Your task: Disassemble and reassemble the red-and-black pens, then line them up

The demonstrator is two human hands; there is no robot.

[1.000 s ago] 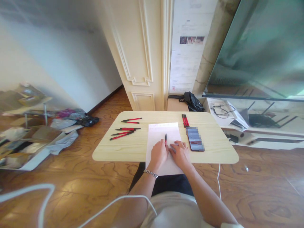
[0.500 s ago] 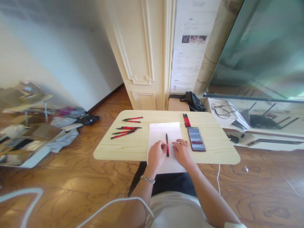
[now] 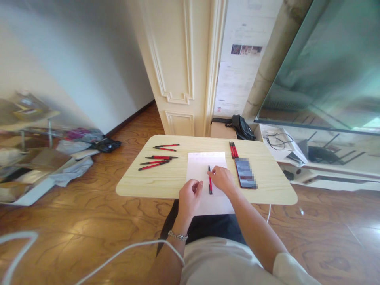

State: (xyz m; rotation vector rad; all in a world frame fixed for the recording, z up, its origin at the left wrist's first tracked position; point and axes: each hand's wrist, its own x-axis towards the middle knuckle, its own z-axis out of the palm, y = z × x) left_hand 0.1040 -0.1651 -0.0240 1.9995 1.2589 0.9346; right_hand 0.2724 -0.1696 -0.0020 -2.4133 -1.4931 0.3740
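pale woodgrain table [image 3: 166, 182]; smooth white sheet [image 3: 202, 166]; slim red pen [image 3: 210, 181], seemingly loose.

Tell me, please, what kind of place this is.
Probably a living room in a home, not a workshop: it has a wooden floor, a cream panelled door, and a low shelf with a router and cables beside the small table.

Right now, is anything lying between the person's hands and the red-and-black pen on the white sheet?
Nothing visible does. The slim red-and-black pen lies alone on the white paper sheet; the right hand is right beside it, and only bare paper separates it from the left hand.
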